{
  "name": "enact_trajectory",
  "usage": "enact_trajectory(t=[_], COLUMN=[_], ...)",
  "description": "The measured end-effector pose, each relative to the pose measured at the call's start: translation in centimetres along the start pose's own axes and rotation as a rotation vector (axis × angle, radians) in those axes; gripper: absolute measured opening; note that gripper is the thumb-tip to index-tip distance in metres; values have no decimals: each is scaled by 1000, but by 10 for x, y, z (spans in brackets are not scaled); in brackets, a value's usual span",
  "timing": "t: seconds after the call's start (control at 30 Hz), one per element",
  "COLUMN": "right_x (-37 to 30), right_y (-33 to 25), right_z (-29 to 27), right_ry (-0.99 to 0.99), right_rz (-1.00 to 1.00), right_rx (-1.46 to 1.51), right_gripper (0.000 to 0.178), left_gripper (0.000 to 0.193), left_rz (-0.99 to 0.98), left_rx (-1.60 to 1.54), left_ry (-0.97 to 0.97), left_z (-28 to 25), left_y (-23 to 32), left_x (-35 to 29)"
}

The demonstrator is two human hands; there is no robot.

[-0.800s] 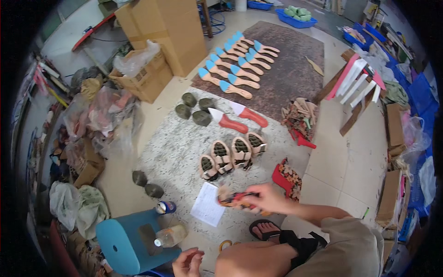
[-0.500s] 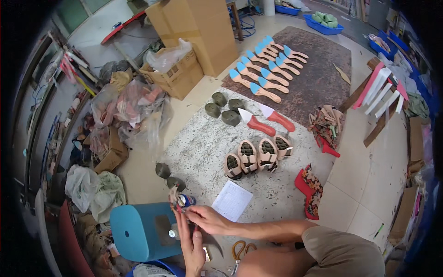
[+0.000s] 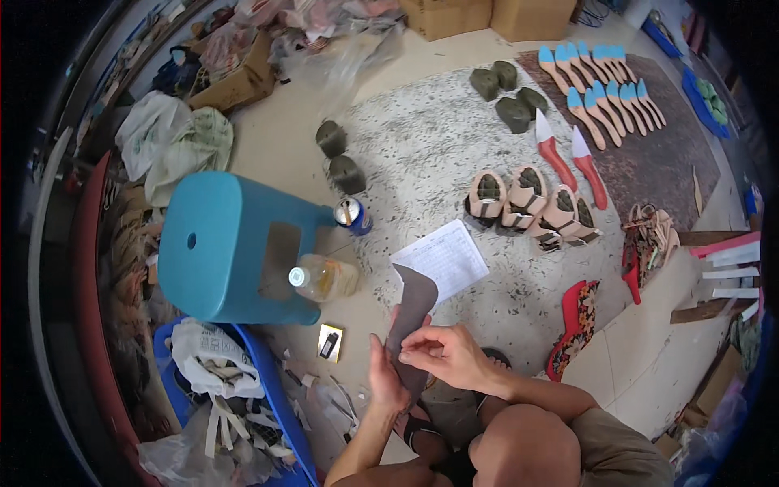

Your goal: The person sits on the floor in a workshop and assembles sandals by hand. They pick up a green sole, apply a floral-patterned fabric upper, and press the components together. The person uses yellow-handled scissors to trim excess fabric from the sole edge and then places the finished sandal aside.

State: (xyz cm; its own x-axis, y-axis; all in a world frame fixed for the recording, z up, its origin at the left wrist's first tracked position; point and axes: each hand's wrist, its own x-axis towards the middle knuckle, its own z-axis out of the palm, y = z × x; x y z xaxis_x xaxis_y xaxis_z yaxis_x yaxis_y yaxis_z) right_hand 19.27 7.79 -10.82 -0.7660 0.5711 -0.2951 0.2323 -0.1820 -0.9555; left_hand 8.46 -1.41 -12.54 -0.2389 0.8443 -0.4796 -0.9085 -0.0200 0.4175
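Note:
My left hand [image 3: 387, 380] holds a dark grey-brown shoe sole piece [image 3: 416, 294], thin and curved, its wide end pointing away from me. My right hand [image 3: 451, 355] is closed in a pinch against the face of that piece; whatever is between its fingertips is hidden. Just beyond lies a sheet of paper with handwriting [image 3: 451, 258], partly covered by the sole piece. To the right rests a red wedge sole with a floral upper [image 3: 574, 331]. Several beige strappy sandals with dark footbeds [image 3: 524, 197] stand together farther off.
At left are a blue stool [image 3: 203, 243], a clear bottle [image 3: 334, 278], a can [image 3: 355, 217] and a blue bin of scraps [image 3: 280, 414]. Dark green rolls [image 3: 347, 174], red-and-white soles [image 3: 556, 161] and rows of blue-tipped insoles [image 3: 596, 118] lie beyond. A rack with white straps [image 3: 734, 276] stands right.
The view has swung left and down. My hands have come away from beside the stool and can; the left now holds the sole piece. The small patterned item they handled is no longer seen there.

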Motion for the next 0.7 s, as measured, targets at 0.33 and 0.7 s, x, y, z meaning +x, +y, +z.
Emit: enact_trajectory(t=[0.33, 0.7], right_x=[8, 10], right_y=[15, 34], right_z=[3, -3], right_ry=[-98, -175], right_rz=[91, 389], right_rx=[148, 559], right_gripper=[18, 19], left_gripper=[56, 57], left_rz=[-50, -78], left_rx=[255, 259], left_ry=[33, 112], left_z=[-26, -29], left_y=[-10, -13], left_x=[-2, -16])
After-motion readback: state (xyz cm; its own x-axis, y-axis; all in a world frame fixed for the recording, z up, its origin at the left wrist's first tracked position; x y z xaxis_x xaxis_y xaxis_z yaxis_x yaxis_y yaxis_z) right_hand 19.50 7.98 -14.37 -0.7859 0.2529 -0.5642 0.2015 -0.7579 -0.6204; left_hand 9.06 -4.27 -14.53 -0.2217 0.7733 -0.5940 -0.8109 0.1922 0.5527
